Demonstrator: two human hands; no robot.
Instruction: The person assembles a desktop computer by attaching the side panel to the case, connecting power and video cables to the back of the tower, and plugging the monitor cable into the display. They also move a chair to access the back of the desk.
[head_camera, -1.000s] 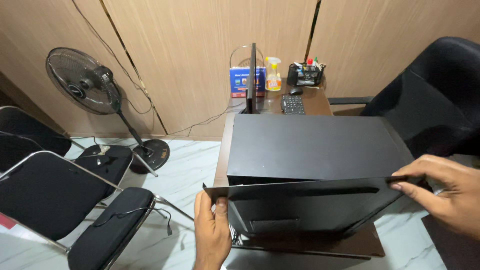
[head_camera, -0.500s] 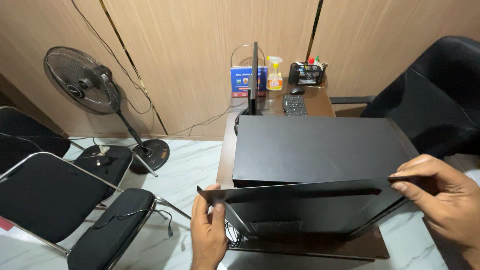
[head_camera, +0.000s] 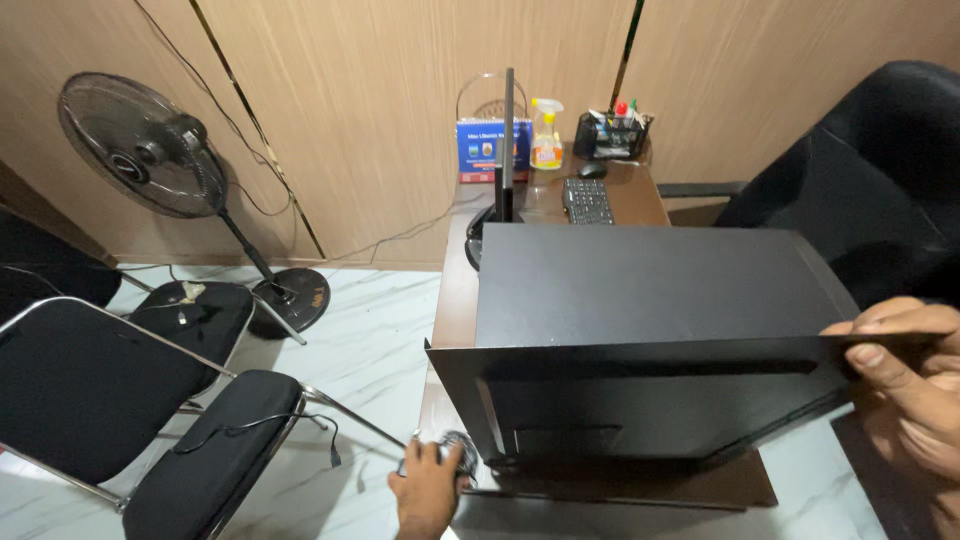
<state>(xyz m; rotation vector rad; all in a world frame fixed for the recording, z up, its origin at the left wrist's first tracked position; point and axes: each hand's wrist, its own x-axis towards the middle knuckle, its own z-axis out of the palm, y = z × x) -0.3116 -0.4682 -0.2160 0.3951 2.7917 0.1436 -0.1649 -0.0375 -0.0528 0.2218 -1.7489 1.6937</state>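
One black panel (head_camera: 640, 400) pinched by the right hand (head_camera: 905, 385); left hand (head_camera: 428, 488) curled beneath one computer case (head_camera: 650, 285).

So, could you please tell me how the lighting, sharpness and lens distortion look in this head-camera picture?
Head view: even indoor light, no harsh glare; the black computer case and its side panel swallow detail. Wide-angle bending curves the wood wall seams and stretches the right hand at the edge. The left hand is slightly soft; the pedestal fan is sharp.
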